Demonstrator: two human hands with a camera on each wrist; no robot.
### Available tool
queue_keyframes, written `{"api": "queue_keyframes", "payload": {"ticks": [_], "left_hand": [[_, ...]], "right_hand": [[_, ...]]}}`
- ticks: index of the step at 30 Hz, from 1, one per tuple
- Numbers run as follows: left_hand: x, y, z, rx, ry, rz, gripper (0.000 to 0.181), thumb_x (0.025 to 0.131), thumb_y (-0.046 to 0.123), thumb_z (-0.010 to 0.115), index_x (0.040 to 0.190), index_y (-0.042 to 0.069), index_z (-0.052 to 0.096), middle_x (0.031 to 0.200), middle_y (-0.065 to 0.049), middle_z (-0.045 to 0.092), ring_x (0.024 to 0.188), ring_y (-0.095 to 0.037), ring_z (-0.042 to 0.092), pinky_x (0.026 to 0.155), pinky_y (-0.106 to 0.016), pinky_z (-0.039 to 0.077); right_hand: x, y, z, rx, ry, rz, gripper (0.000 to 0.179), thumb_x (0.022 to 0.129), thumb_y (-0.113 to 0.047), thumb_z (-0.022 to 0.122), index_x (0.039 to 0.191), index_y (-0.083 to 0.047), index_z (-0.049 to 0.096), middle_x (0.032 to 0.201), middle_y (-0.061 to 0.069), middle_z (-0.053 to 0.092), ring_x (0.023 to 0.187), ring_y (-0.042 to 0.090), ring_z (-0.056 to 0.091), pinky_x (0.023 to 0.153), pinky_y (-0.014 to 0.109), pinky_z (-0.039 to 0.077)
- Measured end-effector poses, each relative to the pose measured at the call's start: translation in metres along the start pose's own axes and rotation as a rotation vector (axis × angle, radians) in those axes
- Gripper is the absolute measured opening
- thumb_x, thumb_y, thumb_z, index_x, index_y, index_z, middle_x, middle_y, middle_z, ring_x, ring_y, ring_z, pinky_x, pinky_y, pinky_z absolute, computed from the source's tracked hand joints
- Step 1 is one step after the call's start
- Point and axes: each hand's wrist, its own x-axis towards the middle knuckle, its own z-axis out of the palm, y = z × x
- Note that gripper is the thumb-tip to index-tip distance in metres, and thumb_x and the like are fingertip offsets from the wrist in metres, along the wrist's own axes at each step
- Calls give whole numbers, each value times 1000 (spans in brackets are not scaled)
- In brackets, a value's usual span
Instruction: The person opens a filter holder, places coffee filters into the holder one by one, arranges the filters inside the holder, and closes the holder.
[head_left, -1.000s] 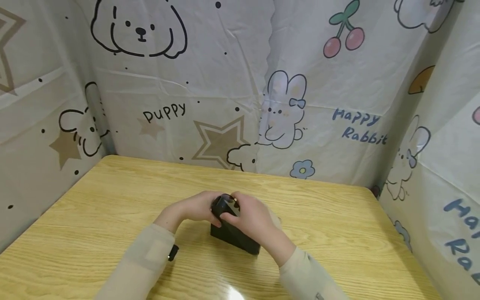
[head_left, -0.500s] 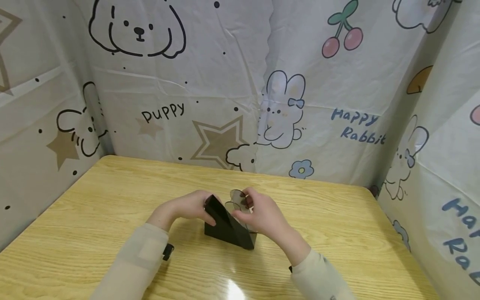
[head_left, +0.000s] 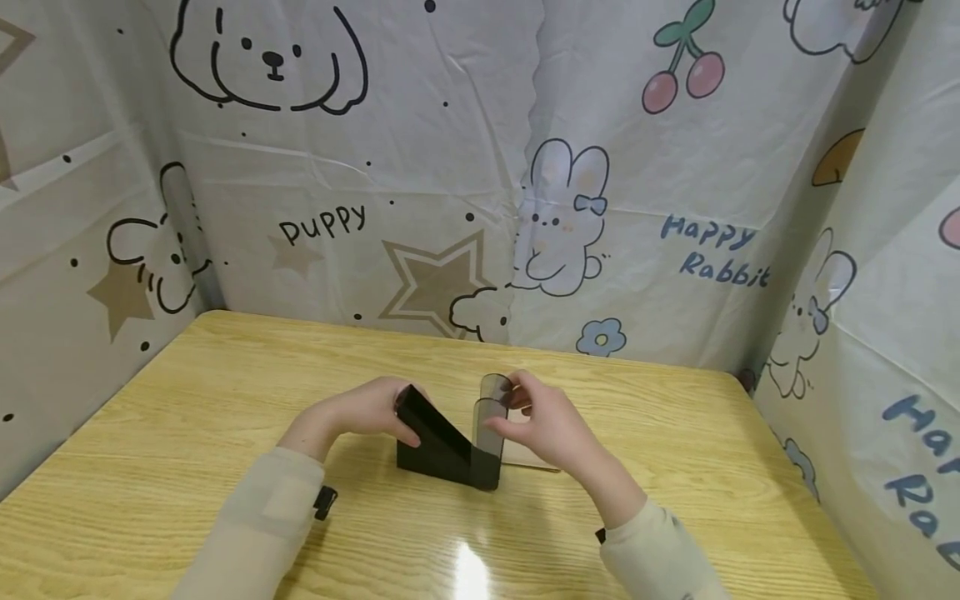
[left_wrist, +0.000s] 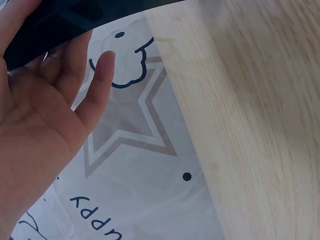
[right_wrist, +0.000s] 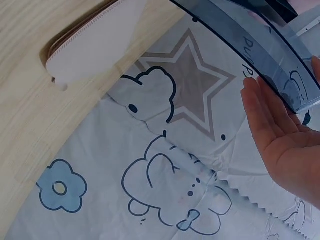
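A black wedge-shaped box (head_left: 435,454) stands on the table in the middle of the head view, high at its left end. A smoky see-through lid (head_left: 489,425) stands swung up from the box's low right end. My left hand (head_left: 367,407) grips the high end, thumb in front and fingers behind, partly hidden. My right hand (head_left: 551,421) pinches the lid near its upper edge between thumb and fingers. The right wrist view shows the lid's curved dark edge (right_wrist: 225,42) at the fingertips. What the box holds inside is hidden.
Behind the box lies a flat pale item (right_wrist: 97,47) with a stitched-looking brown edge, partly covered by the right hand in the head view. The wood-grain table (head_left: 247,383) ends at a printed cloth (head_left: 420,167) at the back and sides.
The smoky lid has come away from the box's top and swung up to the right with my right hand. My left hand and the box have shifted slightly left.
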Motion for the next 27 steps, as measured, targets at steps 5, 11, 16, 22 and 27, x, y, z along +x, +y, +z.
{"api": "queue_keyframes", "payload": {"ticks": [5, 11, 16, 22, 27], "left_hand": [[-3, -2, -3, 4, 6, -9, 31, 74, 12, 78, 101, 11, 65, 98, -2, 68, 84, -12, 62, 77, -30, 50], [-7, -6, -8, -9, 21, -14, 30, 74, 11, 78, 101, 8, 65, 99, -5, 68, 84, -13, 62, 77, -30, 50], [-9, -10, -10, -4, 41, -43, 33, 74, 12, 78, 103, 8, 64, 99, -5, 68, 84, -12, 62, 77, -30, 50], [-9, -12, -10, -3, 53, -62, 34, 73, 12, 79, 104, 9, 64, 99, -4, 68, 84, -13, 62, 77, -31, 50], [-10, -12, -10, -5, 52, -56, 34, 74, 12, 78, 104, 7, 64, 99, -5, 68, 83, -12, 62, 77, -30, 50]], "right_hand": [[-1, 6, -6, -40, 2, 33, 30, 79, -27, 75, 99, -15, 56, 97, -1, 66, 99, 19, 61, 88, 40, 47], [-2, 12, -13, -74, -33, 62, 28, 80, -30, 74, 95, -16, 54, 97, -1, 65, 100, 21, 60, 80, 38, 47], [-4, 18, -16, -64, -49, 57, 27, 81, -28, 73, 95, -14, 53, 90, -3, 62, 95, 18, 60, 80, 38, 47], [-6, 26, -17, -42, -47, 61, 29, 81, -26, 73, 99, -13, 53, 88, -1, 62, 91, 17, 59, 78, 35, 47], [-9, 33, -18, -27, -40, 79, 30, 82, -26, 72, 102, -11, 54, 88, 0, 63, 87, 15, 59, 74, 33, 46]]}}
